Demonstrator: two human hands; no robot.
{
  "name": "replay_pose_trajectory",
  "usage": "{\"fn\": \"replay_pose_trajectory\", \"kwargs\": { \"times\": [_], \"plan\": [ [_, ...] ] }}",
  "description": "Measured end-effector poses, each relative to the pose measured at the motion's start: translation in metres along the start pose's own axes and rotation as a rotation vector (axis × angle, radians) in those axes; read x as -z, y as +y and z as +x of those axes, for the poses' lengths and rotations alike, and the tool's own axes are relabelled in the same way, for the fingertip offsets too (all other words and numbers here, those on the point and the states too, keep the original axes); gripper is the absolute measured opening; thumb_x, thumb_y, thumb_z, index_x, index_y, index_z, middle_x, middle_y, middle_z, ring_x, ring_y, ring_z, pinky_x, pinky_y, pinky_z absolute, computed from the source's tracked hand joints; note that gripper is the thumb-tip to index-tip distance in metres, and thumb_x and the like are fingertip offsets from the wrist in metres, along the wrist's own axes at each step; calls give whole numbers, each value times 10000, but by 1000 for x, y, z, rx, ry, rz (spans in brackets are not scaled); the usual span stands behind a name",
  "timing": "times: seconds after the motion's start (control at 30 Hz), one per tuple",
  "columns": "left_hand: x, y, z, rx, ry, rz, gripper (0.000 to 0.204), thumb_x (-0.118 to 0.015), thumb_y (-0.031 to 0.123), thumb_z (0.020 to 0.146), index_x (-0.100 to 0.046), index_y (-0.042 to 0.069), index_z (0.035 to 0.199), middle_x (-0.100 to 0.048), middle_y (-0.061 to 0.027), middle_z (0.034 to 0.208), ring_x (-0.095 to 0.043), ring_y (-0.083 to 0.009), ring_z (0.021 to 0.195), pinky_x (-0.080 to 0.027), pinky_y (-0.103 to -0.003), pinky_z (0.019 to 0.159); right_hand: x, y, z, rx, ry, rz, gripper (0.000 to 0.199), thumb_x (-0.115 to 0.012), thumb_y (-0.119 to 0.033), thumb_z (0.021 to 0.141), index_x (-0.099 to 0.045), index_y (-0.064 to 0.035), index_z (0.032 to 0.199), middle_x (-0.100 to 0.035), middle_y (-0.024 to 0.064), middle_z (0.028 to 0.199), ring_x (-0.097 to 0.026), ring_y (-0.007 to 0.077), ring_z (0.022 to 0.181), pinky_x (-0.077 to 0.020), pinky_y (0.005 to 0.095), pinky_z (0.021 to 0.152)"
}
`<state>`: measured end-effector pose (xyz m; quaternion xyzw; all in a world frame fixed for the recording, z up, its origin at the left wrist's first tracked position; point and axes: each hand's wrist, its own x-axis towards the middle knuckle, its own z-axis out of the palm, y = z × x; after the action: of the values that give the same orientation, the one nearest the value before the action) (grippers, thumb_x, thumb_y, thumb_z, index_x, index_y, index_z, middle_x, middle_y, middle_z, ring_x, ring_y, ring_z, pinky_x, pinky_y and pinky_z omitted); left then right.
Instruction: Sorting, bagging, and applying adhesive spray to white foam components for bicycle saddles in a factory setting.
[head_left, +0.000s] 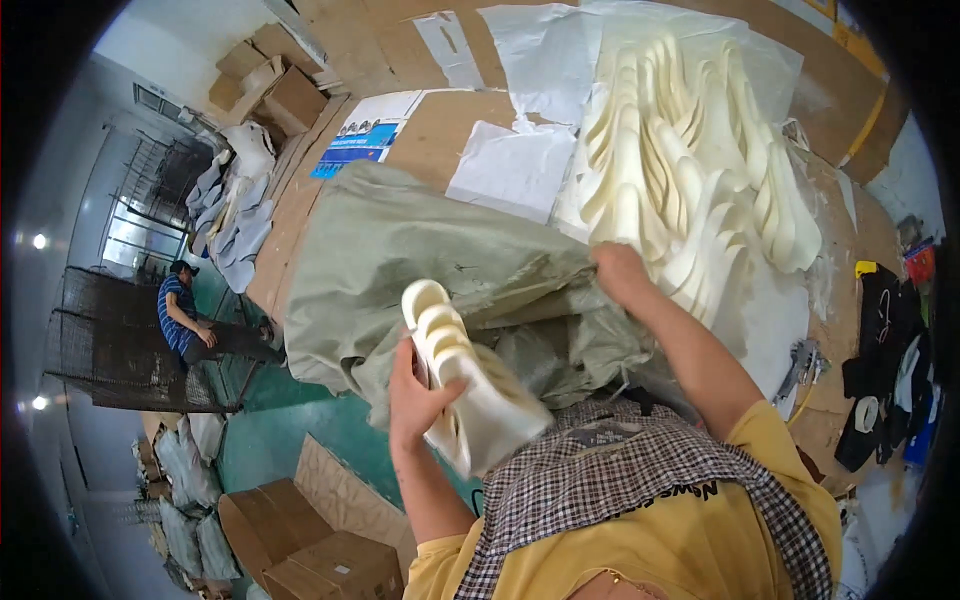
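Note:
A stack of cream, insole-shaped foam pieces is in my left hand, fingers on one side and thumb on the other. A large grey-green sack lies in front of me, partly on the table and hanging over its near edge. My right hand is closed on the sack's edge at the right. Clear plastic shows in the sack's opening, just beyond the stack; what lies deeper in the sack is hidden. Rows of similar cream insoles cover the table right of the sack.
Cardboard and white paper sheets cover the table. Grey cut pieces and cartons are at the far left. Cardboard boxes stand on the green floor. Another person sits at the left. Black items lie at the right edge.

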<state>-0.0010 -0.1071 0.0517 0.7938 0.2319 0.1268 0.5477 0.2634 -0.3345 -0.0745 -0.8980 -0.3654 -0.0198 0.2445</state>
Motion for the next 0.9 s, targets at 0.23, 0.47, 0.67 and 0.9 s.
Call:
{"fn": "replay_pose_trajectory", "kwargs": {
  "times": [0.23, 0.47, 0.67, 0.9],
  "plan": [
    [69, -15, -28, 342, -393, 136, 842, -780, 165, 562, -384, 2, 1287, -539, -119, 1137, -521, -218, 1049, -391, -308, 931, 33, -31, 71, 174, 481, -27, 94, -467, -39, 722, -544, -41, 669, -547, 153, 681, -554, 333, 685, -421, 434, 645],
    [47, 65, -65, 85, -644, 528, 914, -799, 230, 502, -389, 59, 1301, -479, -181, 1219, -454, -323, 1111, -367, -369, 965, 81, -15, 111, 105, 611, 17, 122, -445, -15, 742, -565, -34, 722, -571, 141, 709, -567, 329, 696, -428, 443, 663],
    [-50, 114, -27, 82, -691, -25, 732, -777, 199, 577, -457, 16, 1210, -557, -119, 1077, -560, -243, 958, -461, -351, 832, 48, -16, 32, -44, 189, 436, 198, -447, -10, 786, -500, 32, 972, -481, 227, 1067, -473, 342, 1034, -406, 441, 879],
    [-199, 174, 25, -285, -808, -165, 643, -746, 177, 621, -471, -8, 1171, -571, -114, 1033, -578, -207, 909, -480, -321, 778, 174, 28, -151, -75, -73, 1166, 346, -608, -117, 798, -526, -32, 1123, -546, 72, 1090, -512, 174, 1016, -431, 331, 842]
  ]
}}
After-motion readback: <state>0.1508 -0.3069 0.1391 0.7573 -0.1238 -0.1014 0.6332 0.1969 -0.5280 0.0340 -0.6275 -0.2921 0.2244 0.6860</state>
